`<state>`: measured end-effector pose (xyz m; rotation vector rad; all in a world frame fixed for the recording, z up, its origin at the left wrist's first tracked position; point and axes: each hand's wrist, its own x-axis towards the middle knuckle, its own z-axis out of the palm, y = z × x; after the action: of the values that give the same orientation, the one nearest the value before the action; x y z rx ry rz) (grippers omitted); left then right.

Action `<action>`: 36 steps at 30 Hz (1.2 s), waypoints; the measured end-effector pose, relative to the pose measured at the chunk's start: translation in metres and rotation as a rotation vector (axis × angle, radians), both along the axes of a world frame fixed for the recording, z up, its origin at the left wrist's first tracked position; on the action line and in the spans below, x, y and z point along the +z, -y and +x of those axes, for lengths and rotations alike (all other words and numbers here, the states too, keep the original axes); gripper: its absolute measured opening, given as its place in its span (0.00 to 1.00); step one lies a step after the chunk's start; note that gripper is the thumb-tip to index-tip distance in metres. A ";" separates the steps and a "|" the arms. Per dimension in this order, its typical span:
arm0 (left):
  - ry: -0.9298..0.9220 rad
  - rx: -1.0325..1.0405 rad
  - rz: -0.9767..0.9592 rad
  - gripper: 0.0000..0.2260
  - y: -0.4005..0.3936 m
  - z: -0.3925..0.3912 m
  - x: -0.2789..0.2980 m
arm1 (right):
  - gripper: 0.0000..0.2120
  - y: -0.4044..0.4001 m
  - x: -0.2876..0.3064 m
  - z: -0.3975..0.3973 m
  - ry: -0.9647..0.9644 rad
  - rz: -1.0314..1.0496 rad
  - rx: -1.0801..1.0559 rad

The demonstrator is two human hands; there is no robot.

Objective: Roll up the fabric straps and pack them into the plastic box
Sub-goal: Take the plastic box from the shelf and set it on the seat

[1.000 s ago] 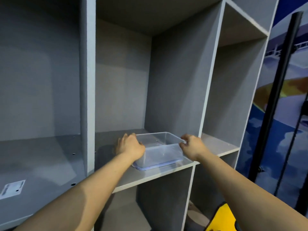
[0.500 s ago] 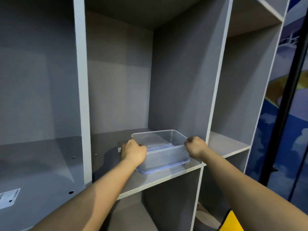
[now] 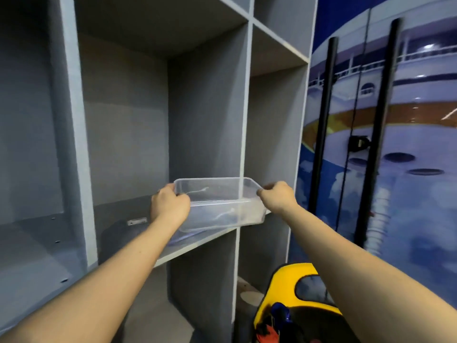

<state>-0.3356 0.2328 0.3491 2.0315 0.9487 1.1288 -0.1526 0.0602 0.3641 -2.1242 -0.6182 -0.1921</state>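
**Plastic box gripped at both ends**

Left hand [image 3: 170,208] grips the left rim; right hand [image 3: 279,197] pinches the right rim. The clear plastic box [image 3: 222,206] sits tilted above the grey shelf [image 3: 197,240] edge. Yellow object [image 3: 291,288] at 5 o'clock.

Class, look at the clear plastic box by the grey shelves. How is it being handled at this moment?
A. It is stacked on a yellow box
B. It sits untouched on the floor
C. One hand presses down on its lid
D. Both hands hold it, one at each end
D: the left hand and the right hand each have a grip on one end of the plastic box, held in front of the shelf.
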 end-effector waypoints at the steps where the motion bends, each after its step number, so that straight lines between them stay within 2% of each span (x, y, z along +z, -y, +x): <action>1: 0.018 -0.021 0.003 0.15 0.012 0.001 0.000 | 0.15 0.017 0.000 -0.003 -0.009 0.013 -0.032; 8: 0.058 -0.218 -0.044 0.15 0.097 0.017 -0.019 | 0.16 0.139 -0.016 -0.025 -0.001 0.069 -0.231; 10: 0.059 -0.261 -0.062 0.16 0.122 0.026 -0.031 | 0.14 0.175 -0.029 -0.033 -0.019 0.071 -0.267; 12: 0.066 -0.323 -0.081 0.16 0.147 0.037 -0.047 | 0.13 0.210 -0.046 -0.038 -0.046 0.059 -0.328; 15: 0.061 -0.445 -0.132 0.16 0.183 0.056 -0.079 | 0.18 0.257 -0.076 -0.040 -0.088 0.055 -0.425; 18: 0.030 -0.537 -0.190 0.16 0.217 0.075 -0.117 | 0.14 0.293 -0.108 -0.037 -0.139 0.044 -0.500; 21: -0.018 -0.570 -0.244 0.16 0.244 0.093 -0.155 | 0.07 0.321 -0.142 -0.031 -0.206 0.016 -0.561; 29: -0.205 -0.627 -0.300 0.15 0.283 0.137 -0.255 | 0.10 0.363 -0.243 -0.006 -0.335 -0.072 -0.653; 36: -0.335 -0.647 -0.435 0.12 0.289 0.159 -0.338 | 0.12 0.375 -0.339 0.014 -0.488 -0.086 -0.729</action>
<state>-0.1762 -0.0559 0.0107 1.9601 0.5425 0.2190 -0.1386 -0.3145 0.0251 -2.2786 0.4518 -0.0358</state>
